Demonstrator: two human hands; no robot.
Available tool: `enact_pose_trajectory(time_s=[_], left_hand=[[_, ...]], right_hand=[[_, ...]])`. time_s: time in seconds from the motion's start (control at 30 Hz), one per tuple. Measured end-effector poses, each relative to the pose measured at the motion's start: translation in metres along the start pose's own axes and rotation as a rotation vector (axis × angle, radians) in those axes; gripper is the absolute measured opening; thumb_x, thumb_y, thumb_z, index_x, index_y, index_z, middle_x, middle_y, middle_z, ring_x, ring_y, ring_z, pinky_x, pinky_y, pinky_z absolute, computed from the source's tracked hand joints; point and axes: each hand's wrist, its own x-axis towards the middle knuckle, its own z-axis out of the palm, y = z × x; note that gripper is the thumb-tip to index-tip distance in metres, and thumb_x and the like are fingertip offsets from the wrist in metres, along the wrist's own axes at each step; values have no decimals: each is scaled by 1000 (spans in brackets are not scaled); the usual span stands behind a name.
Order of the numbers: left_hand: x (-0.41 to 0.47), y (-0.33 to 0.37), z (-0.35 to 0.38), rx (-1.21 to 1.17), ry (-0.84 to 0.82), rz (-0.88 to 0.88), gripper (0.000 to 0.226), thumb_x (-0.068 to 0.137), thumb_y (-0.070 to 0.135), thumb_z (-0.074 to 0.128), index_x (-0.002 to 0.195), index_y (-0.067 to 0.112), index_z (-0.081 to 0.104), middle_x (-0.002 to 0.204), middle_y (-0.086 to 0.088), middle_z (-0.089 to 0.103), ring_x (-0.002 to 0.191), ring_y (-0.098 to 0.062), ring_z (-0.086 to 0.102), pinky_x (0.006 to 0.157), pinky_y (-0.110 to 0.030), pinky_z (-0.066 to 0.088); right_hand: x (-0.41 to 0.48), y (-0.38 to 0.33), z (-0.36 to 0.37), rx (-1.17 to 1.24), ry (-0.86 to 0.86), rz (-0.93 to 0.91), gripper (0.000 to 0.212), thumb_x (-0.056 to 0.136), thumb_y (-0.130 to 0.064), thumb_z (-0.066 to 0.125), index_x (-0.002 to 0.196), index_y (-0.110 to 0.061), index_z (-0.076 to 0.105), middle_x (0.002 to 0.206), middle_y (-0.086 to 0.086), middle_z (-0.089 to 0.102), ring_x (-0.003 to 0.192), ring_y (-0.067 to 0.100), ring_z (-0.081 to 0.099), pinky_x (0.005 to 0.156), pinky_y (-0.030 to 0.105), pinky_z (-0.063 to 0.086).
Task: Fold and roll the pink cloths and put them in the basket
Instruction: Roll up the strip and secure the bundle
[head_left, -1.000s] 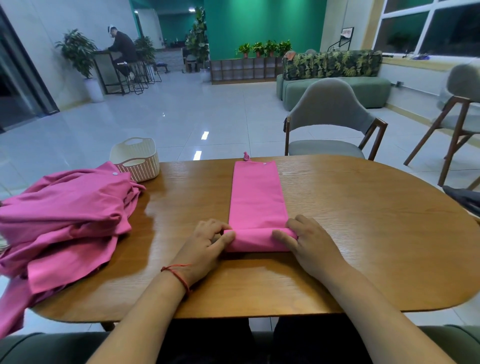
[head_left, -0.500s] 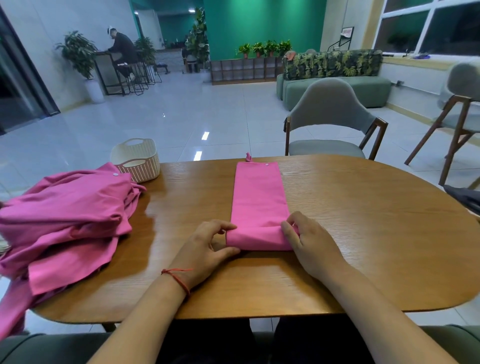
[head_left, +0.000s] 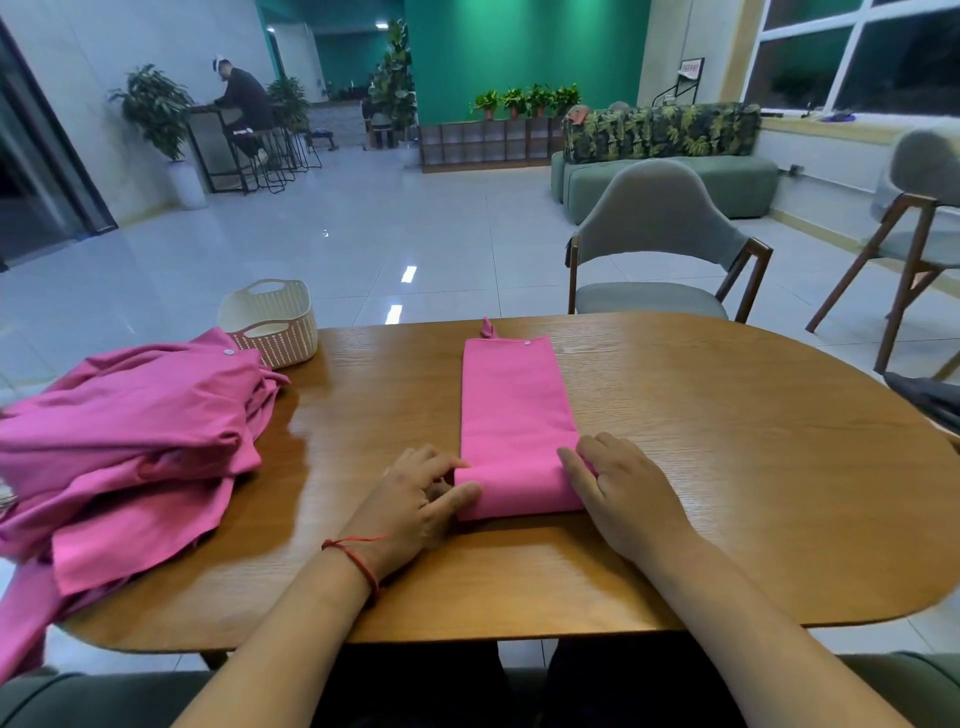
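A pink cloth (head_left: 514, 410), folded into a long narrow strip, lies on the wooden table (head_left: 727, 467) and runs away from me. Its near end is rolled up into a low roll. My left hand (head_left: 421, 499) holds the roll's left end, thumb along the front and fingers on top. My right hand (head_left: 623, 493) lies over the roll's right end with the fingers spread on the cloth. A heap of loose pink cloths (head_left: 124, 441) covers the table's left end. A cream woven basket (head_left: 270, 322) stands at the far left edge behind the heap.
A grey chair (head_left: 660, 249) stands across the table, and another chair (head_left: 914, 228) at the far right. A dark item (head_left: 930, 400) lies at the right edge. A person sits at a counter far back left.
The roll at the cloth's near end has grown a little and moved away from me. Both hands followed it forward, and my right fingers now lie flatter on top.
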Motion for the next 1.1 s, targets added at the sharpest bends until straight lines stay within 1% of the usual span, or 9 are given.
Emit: enact_pose_trajectory(time_s=[0.13, 0.23, 0.33, 0.47, 0.6, 0.73, 0.83, 1.0, 1.1], left_hand=[[-6, 10, -3, -2, -1, 65, 63, 80, 70, 75, 134, 40, 63, 123, 25, 51, 123, -6, 50, 100, -21, 43], [-10, 15, -6, -47, 34, 74, 67, 73, 52, 91, 132, 44, 59, 117, 26, 56, 112, -7, 57, 87, -15, 47], [-10, 12, -5, -53, 50, 16, 63, 68, 51, 94, 122, 45, 62, 108, 21, 60, 99, -4, 59, 79, -13, 45], [-5, 8, -3, -73, 20, -34, 53, 75, 59, 85, 122, 47, 66, 107, 17, 63, 93, -5, 59, 77, -15, 47], [-1, 5, -1, -95, -23, -56, 44, 83, 62, 77, 122, 45, 67, 108, 16, 62, 97, -4, 58, 79, -15, 45], [0, 2, -2, -115, -65, -89, 37, 88, 73, 64, 116, 49, 69, 109, 13, 62, 97, -4, 58, 80, -21, 46], [1, 3, -2, -130, -64, -78, 37, 91, 74, 58, 110, 44, 70, 106, 12, 63, 100, -2, 56, 81, -22, 43], [0, 2, 1, -71, -57, -26, 52, 92, 83, 40, 92, 38, 65, 95, 16, 63, 103, -7, 54, 93, -38, 47], [0, 8, 1, -26, -57, 1, 47, 95, 83, 32, 85, 45, 59, 93, 19, 59, 100, -6, 52, 94, -42, 46]], right_hand=[[2, -5, -4, 70, -28, 67, 47, 108, -52, 41, 72, -22, 46, 75, -7, 49, 78, 16, 50, 73, 41, 43], [4, -7, -8, 43, -62, 146, 49, 109, -54, 37, 74, -23, 52, 78, -8, 53, 82, 15, 52, 73, 41, 45], [4, -9, -9, -22, -62, 180, 50, 110, -54, 34, 79, -23, 57, 80, -10, 53, 86, 15, 54, 69, 38, 42], [-2, -4, 2, -172, 156, 2, 25, 111, -32, 42, 97, -22, 60, 93, -5, 55, 90, 27, 55, 72, 43, 51], [1, 0, 5, -111, 142, -32, 33, 111, -38, 32, 102, -22, 59, 105, -4, 54, 97, 23, 48, 86, 43, 47], [0, -1, 4, -102, 108, -22, 36, 110, -41, 31, 100, -24, 61, 102, -8, 56, 96, 19, 48, 86, 42, 46], [0, -3, 3, -70, 95, 8, 39, 108, -43, 31, 95, -24, 64, 94, -11, 56, 90, 19, 50, 83, 42, 45], [-2, -11, -6, -67, 66, 65, 44, 109, -43, 37, 72, -27, 56, 74, -10, 50, 75, 16, 51, 70, 36, 36], [0, -14, -10, -65, -2, 170, 49, 109, -45, 39, 70, -22, 57, 74, -8, 54, 75, 18, 54, 64, 36, 34]])
